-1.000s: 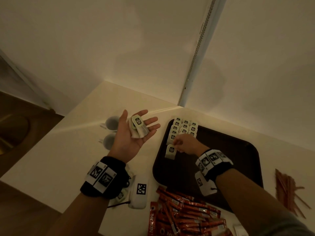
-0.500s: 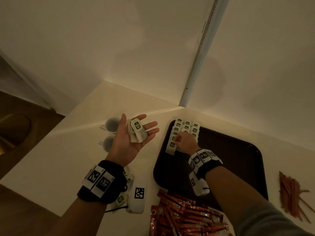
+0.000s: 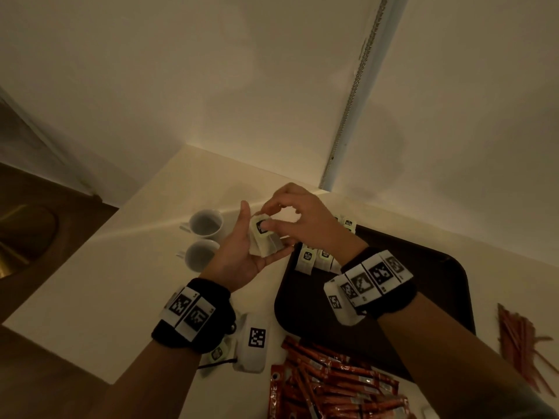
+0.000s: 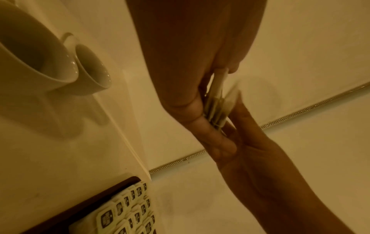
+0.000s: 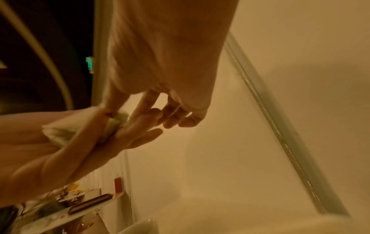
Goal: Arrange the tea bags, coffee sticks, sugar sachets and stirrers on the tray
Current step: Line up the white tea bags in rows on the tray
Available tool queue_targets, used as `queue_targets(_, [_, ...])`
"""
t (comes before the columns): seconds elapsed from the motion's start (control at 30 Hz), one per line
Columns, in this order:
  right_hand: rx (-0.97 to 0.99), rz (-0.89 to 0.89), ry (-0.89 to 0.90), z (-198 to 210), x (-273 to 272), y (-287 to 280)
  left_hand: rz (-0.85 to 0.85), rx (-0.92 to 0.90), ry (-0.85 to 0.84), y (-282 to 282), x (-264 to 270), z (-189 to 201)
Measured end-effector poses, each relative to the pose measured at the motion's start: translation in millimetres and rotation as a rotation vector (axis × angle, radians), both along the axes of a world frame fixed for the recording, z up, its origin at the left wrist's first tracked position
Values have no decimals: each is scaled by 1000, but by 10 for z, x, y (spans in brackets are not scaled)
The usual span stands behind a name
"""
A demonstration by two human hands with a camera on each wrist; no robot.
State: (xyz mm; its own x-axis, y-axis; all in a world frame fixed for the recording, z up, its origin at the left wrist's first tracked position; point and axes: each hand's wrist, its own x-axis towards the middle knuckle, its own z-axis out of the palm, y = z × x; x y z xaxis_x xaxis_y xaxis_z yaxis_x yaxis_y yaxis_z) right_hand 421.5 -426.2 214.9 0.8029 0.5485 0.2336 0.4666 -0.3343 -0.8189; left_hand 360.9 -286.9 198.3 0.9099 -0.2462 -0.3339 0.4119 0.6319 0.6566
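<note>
**Right hand picks the next tea bag off the left palm**

Head view first. The left hand [image 3: 242, 252] is turned palm up above the pale cream counter [image 3: 121, 282], fingers [image 3: 273, 257] lightly curled under a small stack of white paper tea bags with dark square labels [image 3: 264, 238]. The right hand [image 3: 305, 219] is over it, thumb and forefinger pinching the top bag at its labelled end, the other fingers arched clear. To the right, the dark brown plastic tray [image 3: 438, 285] carries rows of laid tea bags [image 3: 314, 258] in its far left corner. The stack's long axis runs roughly from the label end down toward the left wrist. The tray rows lie just right of and below the pinching hand, so I judge the coming move a short carry by the right hand. Orange-red coffee sticks [image 3: 332, 385] are heaped on the counter at the tray's near edge, thin reddish stirrers [image 3: 523, 340] lie right of it, and two white ceramic cups [image 3: 205, 237] stand left of the hands.

Left wrist view. The stack shows edge-on between the left fingers and the right hand reaching in from below; the tray rows sit at the bottom.

Right wrist view. It is blurred, but the right fingertips [image 5: 112, 110] meet on the bag's end above the left palm.
</note>
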Motion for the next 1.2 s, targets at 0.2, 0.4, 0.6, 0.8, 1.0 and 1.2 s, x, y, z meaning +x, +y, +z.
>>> queue_targets(0.2, [-26, -65, -33, 350, 42, -133, -27, 53, -103, -36, -3, 96])
queue_targets(0.4, [-169, -4, -110, 461, -26, -105, -27, 101, -164, -99, -2, 155])
queue_targets(0.6, [-51, -147, -149, 805, -4, -147, 92, 95, -244, -108, -6, 210])
queue_targets(0.8, [-253, -133, -330, 1176, -65, -67, 228, 181, -252, -175, 39, 252])
queue_targets(1.0, [-307, -95, -248, 1250, -75, -51, 149, 167, -291, -232, 7, 305])
queue_targets(1.2, [-348, -69, -197, 1269, -99, -115, 69, 115, -280, -258, -31, 334])
